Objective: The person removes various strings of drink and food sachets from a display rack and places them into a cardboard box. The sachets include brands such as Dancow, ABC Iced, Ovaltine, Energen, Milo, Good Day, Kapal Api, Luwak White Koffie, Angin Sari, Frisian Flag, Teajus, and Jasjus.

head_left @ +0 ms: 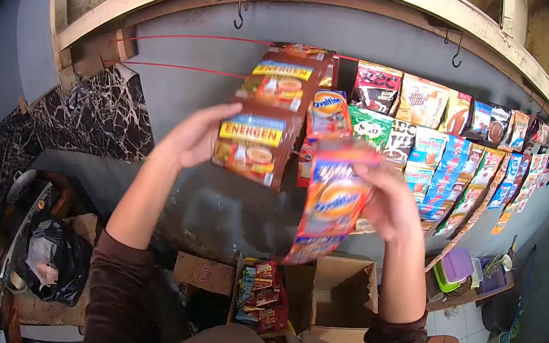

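Observation:
My left hand (199, 136) grips the left edge of a brown strip of Energen sachets (251, 137), which hangs over the upper red string. On the right, my right hand (386, 198) is closed on an orange and blue Ovaltine sachet strip (333, 204), slightly blurred and tilted. Another Ovaltine strip (329, 112) hangs behind, between the Energen strip and a green sachet (369, 130). The Energen strip partly covers the wall and strings behind it.
More sachet strips (447, 168) hang along the wall to the right. Metal hooks (239, 16) hang above. Below stands a cardboard box (339, 335) beside sachets (262, 293) in a box. A black plastic bag (51, 259) lies at lower left; plastic containers (456, 265) are at right.

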A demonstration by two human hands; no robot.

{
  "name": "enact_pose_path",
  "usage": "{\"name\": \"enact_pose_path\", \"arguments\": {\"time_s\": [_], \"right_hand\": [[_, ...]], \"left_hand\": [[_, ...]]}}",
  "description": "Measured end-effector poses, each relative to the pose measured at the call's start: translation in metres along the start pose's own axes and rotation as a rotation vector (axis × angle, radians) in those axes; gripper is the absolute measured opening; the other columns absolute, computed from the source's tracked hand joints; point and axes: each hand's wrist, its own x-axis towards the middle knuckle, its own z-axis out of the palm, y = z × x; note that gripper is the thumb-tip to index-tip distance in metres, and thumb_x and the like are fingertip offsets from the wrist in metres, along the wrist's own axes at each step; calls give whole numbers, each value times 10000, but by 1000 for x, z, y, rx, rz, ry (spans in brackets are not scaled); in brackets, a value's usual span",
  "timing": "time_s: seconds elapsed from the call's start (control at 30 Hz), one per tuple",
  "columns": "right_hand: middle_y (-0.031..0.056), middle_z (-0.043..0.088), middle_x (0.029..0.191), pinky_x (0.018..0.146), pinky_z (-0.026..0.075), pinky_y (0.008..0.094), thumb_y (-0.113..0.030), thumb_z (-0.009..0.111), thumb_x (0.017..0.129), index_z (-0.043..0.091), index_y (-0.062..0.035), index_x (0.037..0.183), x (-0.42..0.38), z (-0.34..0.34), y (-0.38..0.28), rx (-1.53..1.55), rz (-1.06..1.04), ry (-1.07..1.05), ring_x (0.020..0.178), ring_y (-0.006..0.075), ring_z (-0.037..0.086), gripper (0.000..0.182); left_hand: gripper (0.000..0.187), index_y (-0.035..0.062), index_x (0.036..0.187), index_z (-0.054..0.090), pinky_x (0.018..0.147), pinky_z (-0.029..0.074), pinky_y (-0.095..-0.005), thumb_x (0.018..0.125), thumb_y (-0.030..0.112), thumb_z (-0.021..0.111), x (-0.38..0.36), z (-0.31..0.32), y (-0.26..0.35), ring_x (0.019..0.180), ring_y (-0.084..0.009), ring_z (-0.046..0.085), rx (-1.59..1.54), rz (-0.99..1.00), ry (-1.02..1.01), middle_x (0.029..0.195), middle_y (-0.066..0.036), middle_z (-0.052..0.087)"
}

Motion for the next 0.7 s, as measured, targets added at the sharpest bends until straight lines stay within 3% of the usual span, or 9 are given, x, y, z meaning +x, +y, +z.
{"name": "enact_pose_path", "arguments": {"time_s": [0.07, 0.1, 0.17, 0.2, 0.37, 0.47, 0.53, 0.7], "right_hand": [[90, 572, 969, 788, 445, 314, -276, 511, 805, 438, -12, 1091, -4, 0, 12, 44, 224, 32, 887, 156, 561, 396], [90, 572, 969, 788, 445, 314, -276, 511, 805, 438, -12, 1091, 2, -3, 18, 44, 232, 29, 887, 156, 561, 396], [94, 573, 968, 749, 475, 320, -312, 498, 814, 438, -18, 1089, 22, -11, 26, 177, 458, -48, 859, 163, 576, 407], [106, 553, 1015, 733, 484, 316, -374, 490, 806, 440, -56, 1101, 33, -18, 36, 123, 464, -71, 882, 172, 568, 437], [136, 576, 939, 697, 500, 339, -345, 499, 804, 457, -26, 1045, 71, -35, 62, 65, 352, 73, 809, 198, 591, 402], [150, 580, 881, 642, 510, 358, -315, 534, 777, 462, -6, 1019, 78, -41, 61, 333, 268, 134, 730, 225, 597, 399], [149, 582, 877, 648, 508, 358, -315, 531, 778, 467, -5, 1014, 80, -46, 60, 298, 263, 134, 733, 226, 598, 395], [141, 587, 906, 655, 508, 332, -230, 560, 764, 492, 12, 1011, 70, -56, 53, 106, 367, 44, 759, 203, 600, 353]], "left_hand": [[437, 38, 1174, 375, 832, 428, -359, 821, 272, 482, 6, -2, -11, 994, -210, 507, 15, -18, 37, 1115, -132, 489], [438, 38, 1169, 384, 830, 431, -352, 825, 295, 476, 17, -7, -8, 979, -204, 516, -47, -55, -21, 1107, -123, 497], [430, 28, 1135, 424, 820, 437, -332, 833, 332, 459, 36, -8, 7, 932, -190, 540, -78, -53, -85, 1069, -116, 524], [424, 22, 1118, 435, 817, 438, -327, 831, 333, 463, 43, -2, 16, 921, -186, 544, -6, -14, -82, 1061, -117, 527], [384, 3, 1027, 484, 795, 445, -309, 807, 317, 502, 75, 26, 54, 897, -177, 550, 168, 112, -65, 1028, -125, 541], [363, 4, 997, 501, 776, 457, -310, 804, 311, 506, 91, 21, 59, 868, -179, 565, 165, 53, -31, 991, -129, 559], [318, 1, 980, 510, 752, 472, -311, 801, 264, 511, 94, 22, 61, 822, -183, 583, 206, 13, 87, 945, -126, 578], [259, -3, 969, 511, 746, 478, -314, 772, 161, 540, 106, 14, 62, 809, -187, 590, 180, -5, -36, 932, -131, 585]]}}
